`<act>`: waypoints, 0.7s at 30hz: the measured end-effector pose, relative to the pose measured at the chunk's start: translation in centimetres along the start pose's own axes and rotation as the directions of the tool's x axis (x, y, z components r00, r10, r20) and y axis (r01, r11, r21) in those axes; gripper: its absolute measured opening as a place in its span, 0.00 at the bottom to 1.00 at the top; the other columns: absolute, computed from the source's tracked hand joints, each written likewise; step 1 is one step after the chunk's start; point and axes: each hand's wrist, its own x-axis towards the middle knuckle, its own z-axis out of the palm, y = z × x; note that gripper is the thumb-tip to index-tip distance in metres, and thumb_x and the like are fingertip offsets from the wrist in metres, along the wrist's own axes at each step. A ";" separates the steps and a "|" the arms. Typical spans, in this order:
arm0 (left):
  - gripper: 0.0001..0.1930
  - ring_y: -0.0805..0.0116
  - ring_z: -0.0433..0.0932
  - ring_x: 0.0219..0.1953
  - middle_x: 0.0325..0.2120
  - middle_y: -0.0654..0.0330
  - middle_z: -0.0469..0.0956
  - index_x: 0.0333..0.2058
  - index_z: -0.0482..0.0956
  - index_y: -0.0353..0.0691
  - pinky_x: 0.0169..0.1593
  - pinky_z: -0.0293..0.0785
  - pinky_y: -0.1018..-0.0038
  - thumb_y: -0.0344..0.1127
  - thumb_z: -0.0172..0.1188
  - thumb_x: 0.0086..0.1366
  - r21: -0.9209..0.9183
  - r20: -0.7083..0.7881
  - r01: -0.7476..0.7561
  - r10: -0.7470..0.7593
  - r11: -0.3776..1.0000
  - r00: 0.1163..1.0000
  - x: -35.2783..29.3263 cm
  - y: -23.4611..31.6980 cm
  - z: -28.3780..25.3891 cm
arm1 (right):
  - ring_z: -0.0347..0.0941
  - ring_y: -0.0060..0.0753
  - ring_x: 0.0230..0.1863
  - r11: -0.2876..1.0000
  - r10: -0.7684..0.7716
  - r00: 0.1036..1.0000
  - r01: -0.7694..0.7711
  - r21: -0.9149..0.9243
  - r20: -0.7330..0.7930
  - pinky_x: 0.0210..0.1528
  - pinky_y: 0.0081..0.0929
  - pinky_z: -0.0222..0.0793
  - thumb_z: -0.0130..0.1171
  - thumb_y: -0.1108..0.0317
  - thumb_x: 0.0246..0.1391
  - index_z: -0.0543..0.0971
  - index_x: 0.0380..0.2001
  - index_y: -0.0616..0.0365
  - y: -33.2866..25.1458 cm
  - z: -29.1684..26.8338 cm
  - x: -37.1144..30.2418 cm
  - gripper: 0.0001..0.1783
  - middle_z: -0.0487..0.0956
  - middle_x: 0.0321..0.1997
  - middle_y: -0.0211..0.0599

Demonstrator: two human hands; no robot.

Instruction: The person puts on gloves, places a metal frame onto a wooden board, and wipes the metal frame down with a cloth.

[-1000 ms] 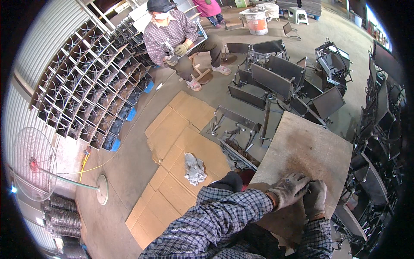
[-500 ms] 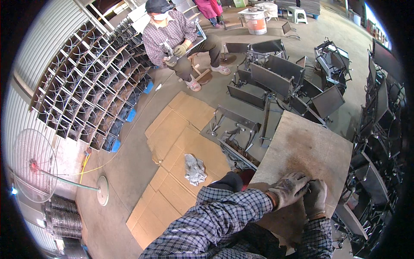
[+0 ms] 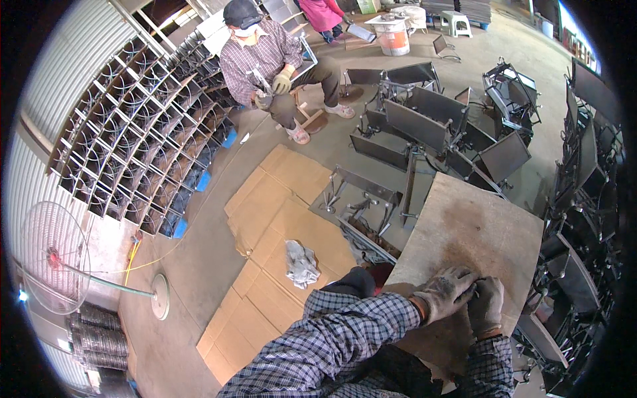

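Both my hands wear dirty grey work gloves and meet over a worn wooden board (image 3: 494, 219) with a dark brown stain. The fingers of my left hand (image 3: 446, 293) are bent and pressed toward the right. Against its fingertips rests my right hand (image 3: 487, 306), fingers curled in. A small dark spot shows where the gloves touch; whatever they pinch there is hidden. My checked shirt sleeves (image 3: 352, 331) reach in from the lower edge.
Black metal frames with flat panels (image 3: 418, 123) crowd the floor beyond the board; more are stacked at right (image 3: 577, 272). Flattened cardboard (image 3: 265, 232) with a grey rag (image 3: 302, 264) lies left. A seated co-worker (image 3: 262, 60), a frame rack (image 3: 139, 132) and a fan (image 3: 54, 257) stand farther off.
My hands stay together at nearly the same spot on the board. In the background, a grey panel now shows beside the person in pink, and the seated co-worker's hands have shifted slightly.
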 end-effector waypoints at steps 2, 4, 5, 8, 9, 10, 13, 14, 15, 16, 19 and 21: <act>0.21 0.46 0.71 0.52 0.49 0.46 0.73 0.56 0.69 0.37 0.57 0.67 0.57 0.38 0.54 0.66 -0.035 0.008 0.001 -0.001 0.999 1.000 0.0 0.0 -0.2 | 0.69 0.50 0.31 1.000 -0.007 1.000 0.007 -0.011 -0.003 0.34 0.42 0.63 0.59 0.70 0.41 0.75 0.19 0.54 -0.1 0.0 0.1 0.03 0.74 0.25 0.40; 0.21 0.45 0.71 0.52 0.49 0.46 0.73 0.55 0.69 0.37 0.57 0.67 0.57 0.38 0.55 0.66 -0.019 -0.003 0.002 -0.002 1.000 1.000 -0.1 -0.2 0.1 | 0.70 0.50 0.31 1.000 -0.006 1.000 0.006 -0.002 0.012 0.34 0.43 0.63 0.59 0.70 0.41 0.75 0.18 0.54 -0.2 -0.2 0.2 0.04 0.74 0.24 0.40; 0.21 0.45 0.71 0.52 0.49 0.46 0.73 0.55 0.69 0.38 0.57 0.67 0.57 0.38 0.55 0.65 -0.006 -0.013 0.002 -0.002 1.000 1.000 -0.2 -0.3 0.3 | 0.70 0.50 0.31 1.000 -0.003 1.000 0.003 0.004 0.030 0.34 0.43 0.63 0.59 0.70 0.41 0.75 0.18 0.55 -0.2 -0.2 0.2 0.04 0.75 0.24 0.40; 0.21 0.45 0.71 0.52 0.48 0.47 0.73 0.55 0.70 0.39 0.57 0.67 0.56 0.37 0.55 0.65 -0.015 -0.015 0.002 -0.002 1.000 1.000 -0.2 -0.4 0.6 | 0.70 0.50 0.31 0.999 0.015 0.994 -0.011 -0.034 0.113 0.34 0.43 0.63 0.59 0.70 0.41 0.76 0.17 0.55 0.4 -0.2 0.0 0.04 0.75 0.24 0.41; 0.21 0.45 0.71 0.52 0.48 0.47 0.73 0.55 0.70 0.39 0.57 0.67 0.56 0.37 0.55 0.65 -0.014 -0.016 -0.001 0.001 1.000 1.000 -0.2 -0.5 0.8 | 0.70 0.50 0.31 0.999 0.014 0.994 -0.010 -0.035 0.110 0.34 0.43 0.63 0.59 0.70 0.41 0.76 0.17 0.55 0.3 -0.2 0.1 0.04 0.75 0.24 0.41; 0.20 0.45 0.71 0.52 0.48 0.47 0.73 0.54 0.71 0.39 0.58 0.67 0.56 0.37 0.56 0.65 -0.008 -0.041 -0.016 0.016 1.000 0.999 -0.1 -0.6 0.9 | 0.70 0.50 0.32 0.999 0.017 0.996 -0.014 -0.032 0.089 0.34 0.43 0.63 0.59 0.70 0.40 0.76 0.18 0.55 0.2 -0.2 0.1 0.03 0.75 0.24 0.41; 0.20 0.46 0.71 0.52 0.48 0.47 0.73 0.54 0.71 0.39 0.58 0.66 0.56 0.38 0.56 0.64 -0.009 -0.054 -0.012 0.012 1.000 0.998 -0.2 -0.5 0.9 | 0.71 0.50 0.32 1.000 0.019 0.998 -0.018 -0.020 0.056 0.35 0.43 0.64 0.59 0.70 0.40 0.77 0.18 0.55 0.2 -0.1 0.1 0.03 0.76 0.25 0.41; 0.20 0.46 0.71 0.53 0.49 0.47 0.73 0.54 0.71 0.40 0.59 0.66 0.56 0.38 0.56 0.64 -0.014 -0.043 0.002 -0.003 1.000 0.999 -0.2 -0.4 0.8 | 0.71 0.50 0.32 1.000 0.016 0.999 -0.016 -0.015 0.040 0.35 0.43 0.64 0.59 0.70 0.40 0.77 0.19 0.55 0.1 -0.1 0.1 0.02 0.76 0.25 0.41; 0.20 0.46 0.71 0.53 0.49 0.47 0.73 0.54 0.71 0.40 0.59 0.66 0.56 0.38 0.56 0.64 -0.015 -0.043 0.003 -0.004 1.000 0.999 -0.2 -0.4 0.7 | 0.71 0.50 0.32 1.000 0.017 0.999 -0.016 -0.015 0.040 0.35 0.43 0.64 0.59 0.70 0.40 0.77 0.19 0.55 -0.1 -0.2 0.2 0.02 0.76 0.25 0.41; 0.21 0.45 0.70 0.53 0.49 0.47 0.72 0.54 0.71 0.40 0.59 0.66 0.56 0.38 0.56 0.64 -0.014 -0.024 0.005 -0.005 1.000 1.000 -0.2 -0.4 0.6 | 0.70 0.52 0.32 1.000 0.016 0.999 -0.015 -0.006 0.039 0.35 0.43 0.63 0.59 0.70 0.41 0.76 0.18 0.57 -0.6 -0.4 0.4 0.03 0.75 0.25 0.43; 0.20 0.46 0.70 0.53 0.50 0.47 0.72 0.54 0.71 0.38 0.59 0.66 0.57 0.39 0.55 0.65 -0.002 -0.004 0.001 -0.001 1.000 1.000 -0.2 -0.2 0.1 | 0.69 0.54 0.32 1.000 0.021 0.999 -0.021 0.000 0.039 0.35 0.44 0.63 0.58 0.71 0.42 0.76 0.18 0.58 -1.0 -0.6 0.6 0.04 0.74 0.25 0.45; 0.20 0.47 0.71 0.53 0.50 0.47 0.72 0.53 0.71 0.37 0.58 0.66 0.57 0.40 0.54 0.65 0.009 -0.005 -0.007 0.007 1.000 1.000 -0.1 -0.1 0.1 | 0.69 0.54 0.33 1.000 0.026 0.999 -0.026 -0.004 0.038 0.35 0.45 0.63 0.58 0.71 0.42 0.76 0.18 0.58 -0.8 -0.6 0.5 0.04 0.74 0.25 0.45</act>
